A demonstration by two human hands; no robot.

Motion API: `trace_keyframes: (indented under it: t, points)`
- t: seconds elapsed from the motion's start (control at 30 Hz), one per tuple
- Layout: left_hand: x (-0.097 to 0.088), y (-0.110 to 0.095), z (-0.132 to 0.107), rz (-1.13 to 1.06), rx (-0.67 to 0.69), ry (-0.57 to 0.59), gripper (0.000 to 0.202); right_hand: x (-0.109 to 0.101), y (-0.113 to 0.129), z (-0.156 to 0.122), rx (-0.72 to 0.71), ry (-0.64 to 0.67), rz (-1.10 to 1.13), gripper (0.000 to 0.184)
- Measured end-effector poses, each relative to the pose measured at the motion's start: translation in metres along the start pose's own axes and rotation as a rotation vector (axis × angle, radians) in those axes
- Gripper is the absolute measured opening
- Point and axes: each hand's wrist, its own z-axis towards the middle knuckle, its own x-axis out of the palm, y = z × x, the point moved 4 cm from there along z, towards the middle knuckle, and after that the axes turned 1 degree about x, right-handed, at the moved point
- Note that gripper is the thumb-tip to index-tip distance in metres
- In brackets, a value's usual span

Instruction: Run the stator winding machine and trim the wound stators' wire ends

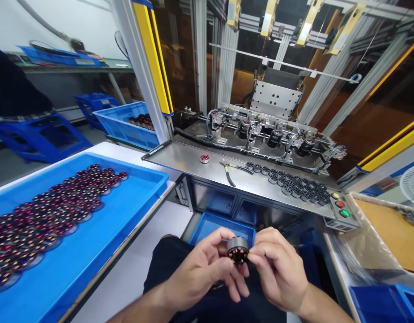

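Above my lap, a small round motor stator (237, 247) with a grey metal ring and copper windings is held between both hands. My left hand (210, 264) grips it from the left, thumb below and fingers behind. At its right edge, the thumb and forefinger of my right hand (277, 264) are pinched together; whether they hold a fine wire there is too small to tell. Beyond the hands, a pair of cutting pliers (230, 172) lies on the steel ledge (180, 157). A single red-topped stator (204, 159) sits left of the pliers, and several dark stators (294, 184) stand in rows to the right.
To my left, a blue tray (126, 224) carries many wound stators. A winding machine (261, 130) stands behind the ledge, with push buttons (340, 204) at its right end. A cardboard box (389, 233) is at right. A person in dark clothing (15, 85) sits at far left.
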Motion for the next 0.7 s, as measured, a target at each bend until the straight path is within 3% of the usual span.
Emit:
trace_keyframes:
  t: [0.17, 0.37, 0.5, 0.7]
  points:
    - [-0.001, -0.010, -0.003, 0.227, 0.288, -0.116, 0.027, 0.013, -0.008, -0.009, 0.166, -0.096, 0.147, 0.015]
    - [-0.004, -0.026, -0.017, 0.999, 0.715, -0.275, 0.058, 0.038, -0.030, -0.024, 0.558, -0.165, 0.518, 0.026]
    - [-0.003, -0.031, -0.021, 1.246, 0.739, -0.333, 0.066, 0.053, -0.042, -0.036, 0.706, -0.175, 0.781, 0.030]
    - [-0.004, -0.032, -0.020, 1.224, 0.693, -0.317, 0.077, 0.061, -0.048, -0.041, 0.761, -0.179, 0.837, 0.033]
